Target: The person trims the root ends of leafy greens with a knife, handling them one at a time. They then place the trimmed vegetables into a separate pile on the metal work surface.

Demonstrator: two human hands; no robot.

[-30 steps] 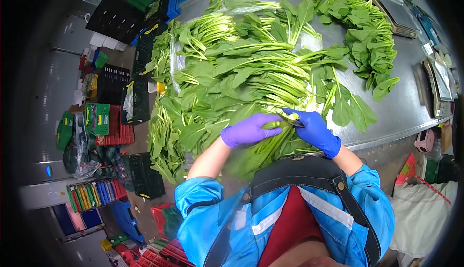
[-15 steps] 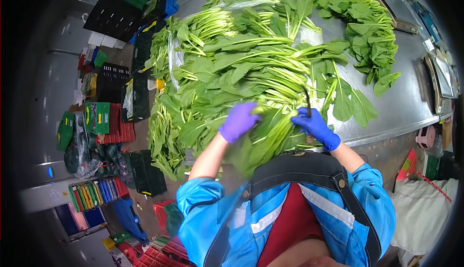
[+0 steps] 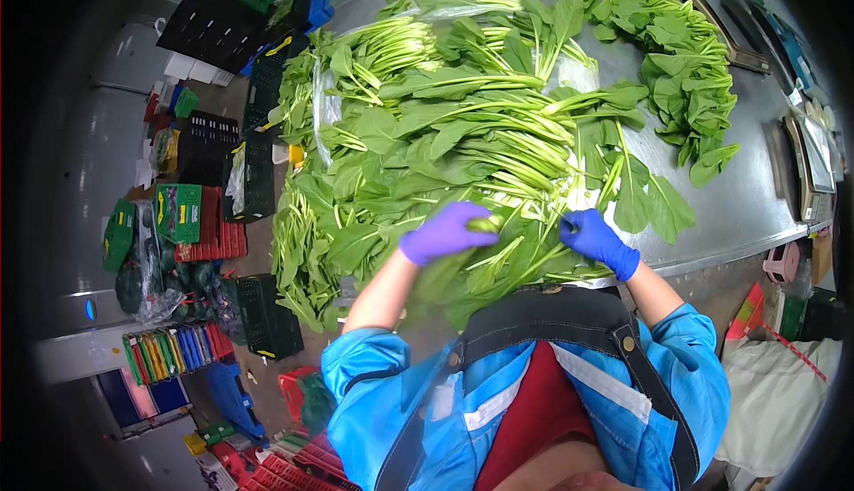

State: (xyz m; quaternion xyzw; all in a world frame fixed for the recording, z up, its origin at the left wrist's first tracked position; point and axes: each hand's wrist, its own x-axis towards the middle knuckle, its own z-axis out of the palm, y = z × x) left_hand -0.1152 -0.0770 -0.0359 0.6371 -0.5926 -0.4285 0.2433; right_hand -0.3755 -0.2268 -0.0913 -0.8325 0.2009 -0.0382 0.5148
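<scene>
My left hand, in a purple-blue glove, is closed round leafy greens; a pale cut stem end sticks out beside the thumb, and the leaves below are blurred. Close to the table's near edge, my gloved right hand is closed. A dark bit of a thin knife shows at its fingertips; the rest is hidden. Between and below both hands lie loose green stalks. A large heap of leafy greens spreads in front of them, stems mostly toward the right.
The metal table carries another row of leafy greens at the right. Scales stand along its right side. Dark crates line the left side. A pink stool and white sack are at the right.
My left hand has shifted slightly right and down with the stem end. My right hand has moved slightly right and down; the knife, upright and plain before, is now mostly hidden.
</scene>
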